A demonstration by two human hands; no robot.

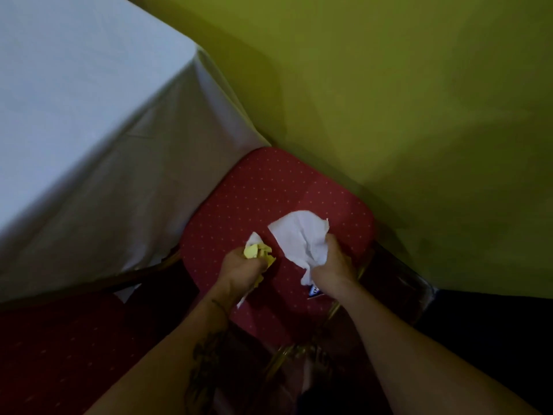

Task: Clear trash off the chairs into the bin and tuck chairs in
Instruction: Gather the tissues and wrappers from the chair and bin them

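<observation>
Head view shows a small blue-and-white label (315, 291) just under the right hand (332, 265), its writing too blurred to read. That hand is clenched on a crumpled white napkin (300, 238). Beside it, the left hand (244, 269) is fisted around wadded yellow paper (258, 252), both over the dotted red chair seat (263, 190).

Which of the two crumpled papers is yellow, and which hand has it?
The yellow paper wad is gripped in the left hand; the right hand holds a larger white tissue over the red chair seat.

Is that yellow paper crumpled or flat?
Crumpled: the yellow paper is bunched into a wad inside the closed left hand.
</observation>
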